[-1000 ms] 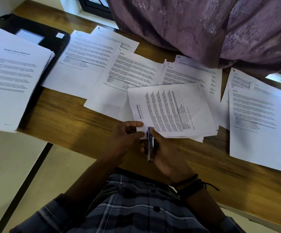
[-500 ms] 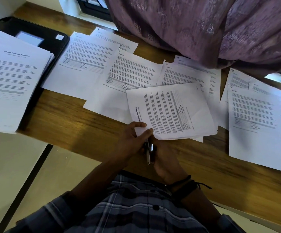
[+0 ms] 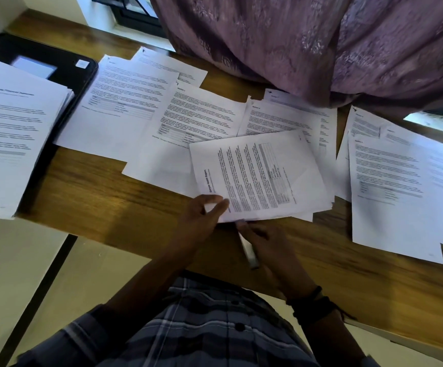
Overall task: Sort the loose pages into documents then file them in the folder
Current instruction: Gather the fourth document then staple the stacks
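A stack of pages (image 3: 262, 176) titled as a health report lies turned sideways on the wooden desk (image 3: 104, 197), in front of me. My left hand (image 3: 199, 221) pinches its near left corner between thumb and fingers. My right hand (image 3: 270, 247) grips a slim silver stapler (image 3: 249, 251), whose tip meets the stack's near edge. Loose printed pages lie spread behind: one (image 3: 125, 107) at the left, one (image 3: 202, 115) in the middle, more at the right (image 3: 400, 186). A black folder (image 3: 64, 64) lies at the far left, partly under another stack of pages (image 3: 11, 128).
A purple curtain (image 3: 321, 35) hangs over the desk's far edge and covers the tops of some pages. The left stack overhangs the desk's near edge. Pale floor (image 3: 16, 274) shows below the desk, to the left of me.
Both hands have moved forward to the sideways stack. The stapler, held upright between the hands before, now lies flatter with its tip at the stack's near edge. My left hand pinches the corner.
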`<state>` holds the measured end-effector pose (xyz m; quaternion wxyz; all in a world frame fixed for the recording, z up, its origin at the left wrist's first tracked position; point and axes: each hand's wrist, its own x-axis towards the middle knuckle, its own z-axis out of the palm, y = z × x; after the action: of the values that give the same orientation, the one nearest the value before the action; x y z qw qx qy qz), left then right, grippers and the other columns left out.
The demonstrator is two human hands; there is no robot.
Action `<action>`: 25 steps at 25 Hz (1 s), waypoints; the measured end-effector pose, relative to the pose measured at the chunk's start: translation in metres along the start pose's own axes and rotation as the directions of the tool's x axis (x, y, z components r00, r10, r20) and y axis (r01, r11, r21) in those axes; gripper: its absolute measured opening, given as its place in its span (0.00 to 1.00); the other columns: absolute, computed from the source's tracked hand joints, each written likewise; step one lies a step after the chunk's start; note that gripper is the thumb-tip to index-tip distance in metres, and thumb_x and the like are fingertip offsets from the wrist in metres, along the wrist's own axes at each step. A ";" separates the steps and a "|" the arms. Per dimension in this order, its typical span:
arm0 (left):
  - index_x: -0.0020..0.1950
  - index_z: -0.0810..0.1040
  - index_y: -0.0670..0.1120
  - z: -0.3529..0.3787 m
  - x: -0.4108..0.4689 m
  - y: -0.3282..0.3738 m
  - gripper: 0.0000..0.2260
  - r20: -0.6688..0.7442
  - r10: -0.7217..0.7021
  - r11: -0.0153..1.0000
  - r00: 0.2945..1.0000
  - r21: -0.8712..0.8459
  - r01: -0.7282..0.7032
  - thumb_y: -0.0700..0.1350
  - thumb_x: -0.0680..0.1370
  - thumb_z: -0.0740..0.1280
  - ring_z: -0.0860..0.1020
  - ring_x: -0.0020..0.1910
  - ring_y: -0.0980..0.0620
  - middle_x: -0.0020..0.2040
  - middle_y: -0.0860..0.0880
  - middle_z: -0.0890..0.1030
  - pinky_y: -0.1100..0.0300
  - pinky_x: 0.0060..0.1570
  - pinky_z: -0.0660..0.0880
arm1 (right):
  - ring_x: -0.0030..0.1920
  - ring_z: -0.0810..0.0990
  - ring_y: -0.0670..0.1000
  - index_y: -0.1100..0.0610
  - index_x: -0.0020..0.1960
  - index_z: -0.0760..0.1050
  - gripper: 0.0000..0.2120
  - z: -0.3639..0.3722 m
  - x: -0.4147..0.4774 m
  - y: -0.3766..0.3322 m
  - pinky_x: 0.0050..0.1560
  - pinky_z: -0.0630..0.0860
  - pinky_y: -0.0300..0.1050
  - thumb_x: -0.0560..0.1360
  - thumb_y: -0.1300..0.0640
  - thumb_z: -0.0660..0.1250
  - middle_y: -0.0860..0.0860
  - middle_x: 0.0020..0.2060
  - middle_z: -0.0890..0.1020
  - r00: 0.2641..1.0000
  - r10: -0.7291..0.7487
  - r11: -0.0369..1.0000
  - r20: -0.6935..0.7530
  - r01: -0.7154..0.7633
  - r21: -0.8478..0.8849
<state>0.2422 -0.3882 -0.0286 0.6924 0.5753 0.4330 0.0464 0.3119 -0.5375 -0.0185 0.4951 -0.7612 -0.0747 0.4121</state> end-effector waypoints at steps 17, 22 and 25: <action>0.67 0.74 0.50 -0.039 -0.052 0.134 0.28 0.005 0.729 0.684 0.684 -0.049 -0.728 0.33 0.70 0.75 0.81 0.59 0.51 0.64 0.52 0.79 0.57 0.49 0.82 | 0.66 0.70 0.49 0.54 0.73 0.63 0.36 -0.077 0.031 -0.040 0.61 0.72 0.46 0.70 0.52 0.75 0.52 0.68 0.69 0.813 -0.529 0.814 -0.245 0.403 -0.418; 0.48 0.86 0.50 -0.055 -0.059 0.161 0.12 -0.032 0.759 0.621 0.650 -0.265 -0.738 0.36 0.70 0.71 0.84 0.47 0.50 0.47 0.51 0.86 0.58 0.46 0.79 | 0.67 0.72 0.41 0.51 0.70 0.67 0.34 -0.070 0.044 -0.108 0.66 0.70 0.44 0.68 0.57 0.76 0.44 0.67 0.74 0.818 -0.573 0.817 -0.048 0.575 0.043; 0.49 0.85 0.49 -0.058 -0.051 0.150 0.10 -0.045 0.734 0.648 0.678 -0.252 -0.719 0.39 0.70 0.71 0.84 0.48 0.48 0.49 0.48 0.86 0.57 0.47 0.79 | 0.60 0.80 0.50 0.54 0.63 0.74 0.23 -0.055 0.045 -0.113 0.60 0.78 0.52 0.70 0.64 0.75 0.51 0.58 0.82 0.777 -0.622 0.783 0.098 0.617 0.079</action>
<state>0.2378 -0.3225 0.1265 0.6951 0.6098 0.1355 0.3559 0.4129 -0.4954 0.0581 0.6139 -0.6575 -0.3414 0.2724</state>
